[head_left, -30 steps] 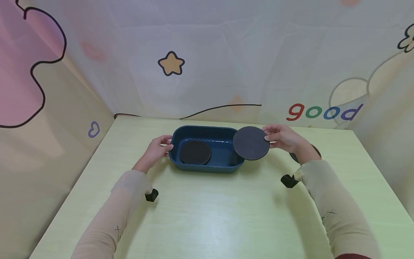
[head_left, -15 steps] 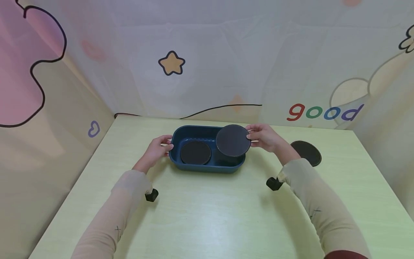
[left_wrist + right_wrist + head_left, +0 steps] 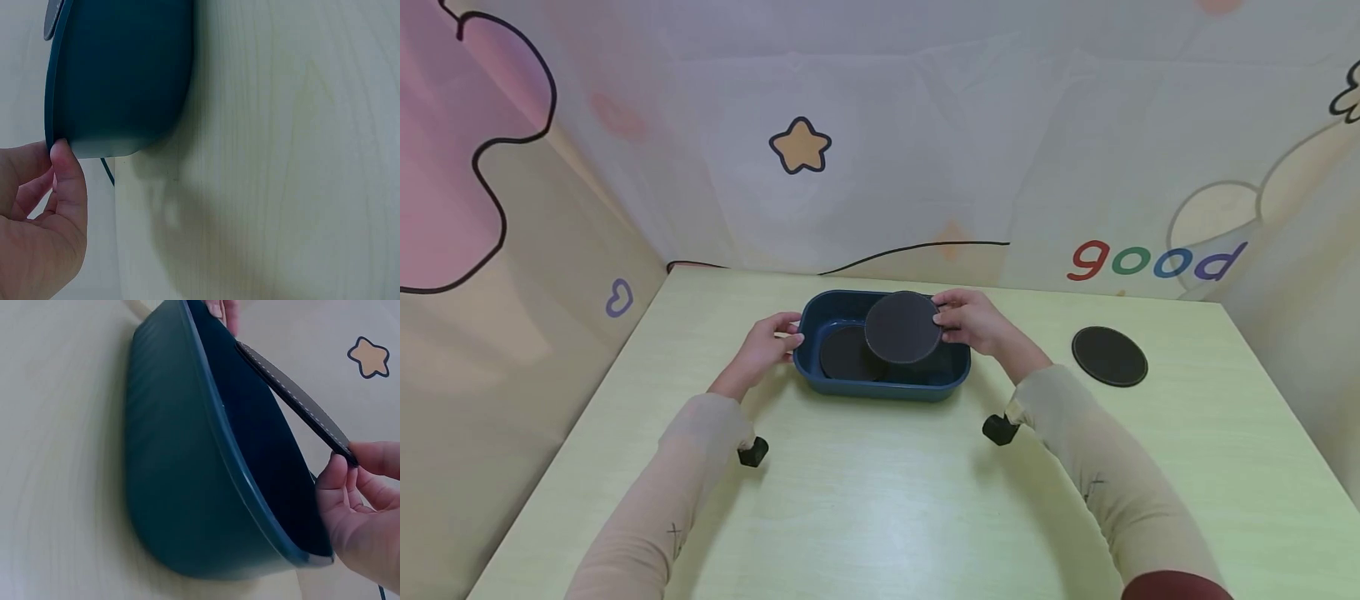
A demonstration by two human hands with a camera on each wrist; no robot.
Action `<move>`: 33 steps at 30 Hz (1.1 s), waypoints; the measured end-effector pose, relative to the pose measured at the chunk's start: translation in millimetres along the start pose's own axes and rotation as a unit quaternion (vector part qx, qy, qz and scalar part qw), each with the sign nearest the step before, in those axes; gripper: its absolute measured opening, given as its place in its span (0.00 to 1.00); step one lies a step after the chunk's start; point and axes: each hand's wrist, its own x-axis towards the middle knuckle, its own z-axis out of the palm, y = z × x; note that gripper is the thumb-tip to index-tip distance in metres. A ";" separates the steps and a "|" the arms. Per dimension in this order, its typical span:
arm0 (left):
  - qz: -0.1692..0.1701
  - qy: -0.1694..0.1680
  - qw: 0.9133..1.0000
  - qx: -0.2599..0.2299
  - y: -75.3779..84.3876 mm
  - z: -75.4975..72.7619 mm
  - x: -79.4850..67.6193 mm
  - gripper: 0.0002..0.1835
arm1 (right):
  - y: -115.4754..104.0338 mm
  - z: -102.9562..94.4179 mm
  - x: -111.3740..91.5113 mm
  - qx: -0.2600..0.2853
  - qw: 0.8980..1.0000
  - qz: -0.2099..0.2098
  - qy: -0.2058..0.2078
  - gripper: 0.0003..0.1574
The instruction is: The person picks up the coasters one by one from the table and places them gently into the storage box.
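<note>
A dark blue rectangular basin with rounded corners sits towards the back of the table. My left hand pinches the basin's left rim between thumb and fingers, as the left wrist view also shows. Between the thumb and fingers of my right hand is the edge of a round black coaster with a stitched border. In the right wrist view this coaster is tilted above the basin's opening. Another round black coaster lies inside the basin at the left, partly hidden by the held one.
One more round black coaster lies on the pale wooden table at the right. A printed cloth backdrop rises right behind the table's back edge. Small black blocks are fixed at both wrists.
My right hand has carried the held coaster leftwards, from the basin's right end to over its middle, overlapping the coaster inside. The coaster on the table is now uncovered. My left hand stays put.
</note>
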 end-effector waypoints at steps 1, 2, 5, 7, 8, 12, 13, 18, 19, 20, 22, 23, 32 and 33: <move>0.002 0.000 1.000 -0.001 0.0 0.1 0.1 0.23 | 0.8 3.0 1.2 0.000 1.000 0.000 -0.001 0.12; 0.003 0.001 1.000 -0.003 -0.2 0.4 0.4 0.23 | 1.6 6.2 2.4 -0.001 1.000 -0.001 -0.001 0.12; 0.007 0.000 1.000 -0.003 -0.8 0.5 1.2 0.23 | 4.9 15.3 7.0 -0.001 1.000 -0.001 -0.003 0.12; 0.006 -0.001 1.000 -0.003 -0.9 0.2 1.5 0.23 | 7.4 20.9 10.3 -0.001 1.000 0.001 -0.004 0.12; 0.005 -0.001 1.000 -0.004 -1.1 0.1 1.7 0.23 | 8.6 23.6 11.7 0.000 1.000 0.003 -0.004 0.13; 0.005 -0.004 1.000 -0.001 -1.3 -0.3 1.5 0.23 | 12.8 33.5 16.2 -0.004 1.000 0.009 -0.008 0.16; 0.005 -0.004 1.000 -0.001 -1.3 -0.3 1.4 0.23 | 13.7 35.7 17.0 -0.006 1.000 0.009 -0.009 0.18; 0.004 -0.002 1.000 -0.001 -2.2 -0.5 2.4 0.23 | 19.0 45.9 22.5 0.002 1.000 0.010 -0.008 0.22; 0.004 -0.002 1.000 -0.001 -2.4 -0.5 2.7 0.23 | 20.3 47.5 24.0 0.004 1.000 0.010 -0.008 0.22; 0.005 -0.002 1.000 0.000 -2.5 -0.7 2.9 0.23 | 21.5 49.0 25.5 0.008 1.000 0.010 -0.008 0.23; 0.006 -0.001 1.000 0.001 -2.7 -0.7 3.2 0.23 | 23.8 52.1 28.2 0.010 1.000 0.012 -0.007 0.24; 0.007 -0.001 1.000 0.001 -2.8 -0.7 3.3 0.23 | 24.7 53.4 29.3 0.009 1.000 0.013 -0.006 0.24; 0.007 -0.001 1.000 -0.003 -1.8 -0.5 2.4 0.23 | 34.8 62.4 39.6 -0.004 1.000 0.029 0.005 0.24; 0.008 -0.001 1.000 -0.002 -1.9 -0.3 2.3 0.23 | 35.9 63.0 40.7 -0.007 0.999 0.032 0.008 0.24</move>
